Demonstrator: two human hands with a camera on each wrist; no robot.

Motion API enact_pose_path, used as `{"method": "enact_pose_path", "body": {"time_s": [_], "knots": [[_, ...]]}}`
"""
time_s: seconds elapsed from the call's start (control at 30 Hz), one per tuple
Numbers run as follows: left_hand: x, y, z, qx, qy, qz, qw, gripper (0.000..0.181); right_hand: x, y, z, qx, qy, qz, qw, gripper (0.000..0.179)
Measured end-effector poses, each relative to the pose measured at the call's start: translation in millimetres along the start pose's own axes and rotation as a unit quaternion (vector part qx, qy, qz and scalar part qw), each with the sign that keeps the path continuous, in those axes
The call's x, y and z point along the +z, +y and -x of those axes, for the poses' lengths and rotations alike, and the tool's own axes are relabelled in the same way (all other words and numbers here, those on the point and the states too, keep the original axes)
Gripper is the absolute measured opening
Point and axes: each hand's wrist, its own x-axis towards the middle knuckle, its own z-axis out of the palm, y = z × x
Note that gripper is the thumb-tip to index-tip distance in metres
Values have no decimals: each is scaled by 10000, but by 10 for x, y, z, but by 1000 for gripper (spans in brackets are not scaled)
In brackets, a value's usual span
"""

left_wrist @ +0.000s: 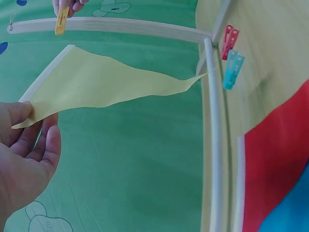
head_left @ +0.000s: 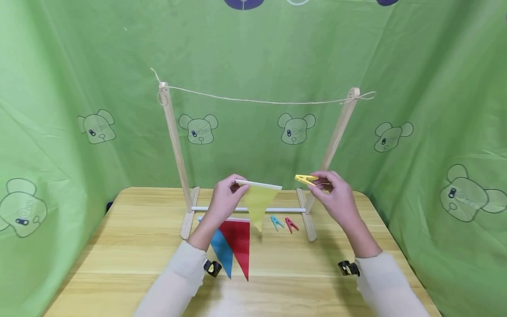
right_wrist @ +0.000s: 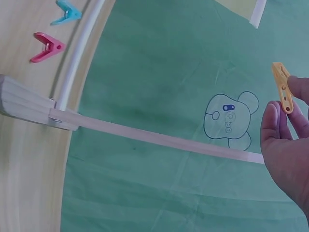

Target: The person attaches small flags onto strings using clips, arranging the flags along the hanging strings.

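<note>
Off-white sleeves (head_left: 172, 279) enter over a pale wood-grain table (head_left: 130, 255), with a black wrist strap (head_left: 212, 267) at one cuff. Beneath the left forearm lie a blue triangular pennant (head_left: 222, 247) and, partly over it, a red triangular pennant (head_left: 240, 242) with a white top strip. Just to their right, near each other on the tabletop, rest a light-blue plastic clothespin (head_left: 277, 223) and a pinkish-red plastic clothespin (head_left: 292, 225). Above the table, the left hand (head_left: 227, 198) pinches one top corner of a yellow triangular pennant (head_left: 259, 200), thumb against fingers, so that it hangs by its white edge with the point downward. Well apart from it, the right hand (head_left: 336, 193) pinches a yellow plastic clothespin (head_left: 306, 178) between thumb and fingers, its nose turned toward the pennant. Behind stands a light wooden frame (head_left: 177, 145) of two posts joined low by a white rod (head_left: 289, 210). Thin beige twine (head_left: 253, 101) sags between the post tops, before a green curtain (head_left: 245, 141) printed with bear heads.
</note>
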Motion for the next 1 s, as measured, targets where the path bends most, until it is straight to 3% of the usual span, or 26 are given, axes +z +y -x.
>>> {"method": "enact_pose_path", "body": {"time_s": [0.43,0.77,1.0], "knots": [[54,174,-103,251,-170,16,9995,9,-203,-165,-167,-348,187,-209,9990,32],[140,249,-171,380,-187,-4,9991,6,-345,-274,-299,-354,234,118,9990,33],[204,306,-225,431,-241,116,9987,6,-406,-382,-411,-544,297,56,9981,33]]}}
